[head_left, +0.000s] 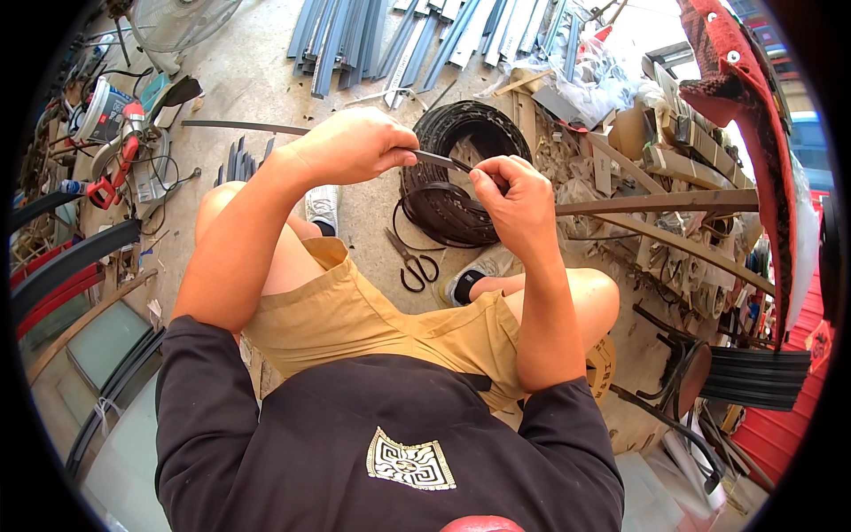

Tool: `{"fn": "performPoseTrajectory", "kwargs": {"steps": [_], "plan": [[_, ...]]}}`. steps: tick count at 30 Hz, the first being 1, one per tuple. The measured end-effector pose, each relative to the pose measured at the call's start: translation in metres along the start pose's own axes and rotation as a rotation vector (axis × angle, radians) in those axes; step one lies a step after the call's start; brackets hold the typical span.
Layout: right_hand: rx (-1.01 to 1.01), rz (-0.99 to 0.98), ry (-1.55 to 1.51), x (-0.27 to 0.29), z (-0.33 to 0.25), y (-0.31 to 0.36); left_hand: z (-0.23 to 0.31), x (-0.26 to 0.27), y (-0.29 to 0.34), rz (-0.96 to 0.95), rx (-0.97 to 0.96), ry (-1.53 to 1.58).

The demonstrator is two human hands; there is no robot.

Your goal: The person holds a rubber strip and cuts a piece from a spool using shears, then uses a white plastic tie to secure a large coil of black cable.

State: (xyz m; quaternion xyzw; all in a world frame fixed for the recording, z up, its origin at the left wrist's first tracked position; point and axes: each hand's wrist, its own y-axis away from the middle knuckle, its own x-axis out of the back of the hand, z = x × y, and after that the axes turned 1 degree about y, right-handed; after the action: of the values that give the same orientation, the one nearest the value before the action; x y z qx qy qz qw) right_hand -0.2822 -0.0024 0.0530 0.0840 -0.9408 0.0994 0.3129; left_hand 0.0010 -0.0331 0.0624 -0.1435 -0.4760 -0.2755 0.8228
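Note:
Both my hands are raised in front of me, above the floor. My left hand (pixel 377 146) pinches a long dark grey strip (pixel 439 160); its far end sticks out to the left behind my forearm. My right hand (pixel 516 195) is closed on the strip's other part, fingers curled, thumb on top. What lies inside that fist is hidden. Just beyond and below the hands lies a coil of black rubber stripping (pixel 483 124) on the floor, partly covered by my right hand. A pair of scissors (pixel 410 262) with black handles lies between my feet.
Bundles of grey profiles (pixel 341 44) lie at the far side. A short bundle of strips (pixel 239 164) lies by my left knee. Red-handled tools (pixel 128 146) and a white bucket (pixel 102 111) stand at left. Scrap, boards and a long bar (pixel 660 202) crowd the right.

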Motion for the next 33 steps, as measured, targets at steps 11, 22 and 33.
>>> {"fn": "performPoseTrajectory", "kwargs": {"steps": [11, 22, 33], "plan": [[-0.031, -0.021, -0.004, -0.0013, 0.0000, 0.0008, 0.0036, 0.0008, -0.0003, -0.031, 0.020, -0.018], [-0.027, -0.039, 0.010, -0.0028, 0.0029, 0.0007, 0.0014, -0.0035, -0.0023, -0.038, 0.015, -0.040], [-0.009, -0.044, 0.015, -0.0025, 0.0048, 0.0008, 0.0011, -0.0050, -0.0033, -0.050, 0.013, -0.041]]}}
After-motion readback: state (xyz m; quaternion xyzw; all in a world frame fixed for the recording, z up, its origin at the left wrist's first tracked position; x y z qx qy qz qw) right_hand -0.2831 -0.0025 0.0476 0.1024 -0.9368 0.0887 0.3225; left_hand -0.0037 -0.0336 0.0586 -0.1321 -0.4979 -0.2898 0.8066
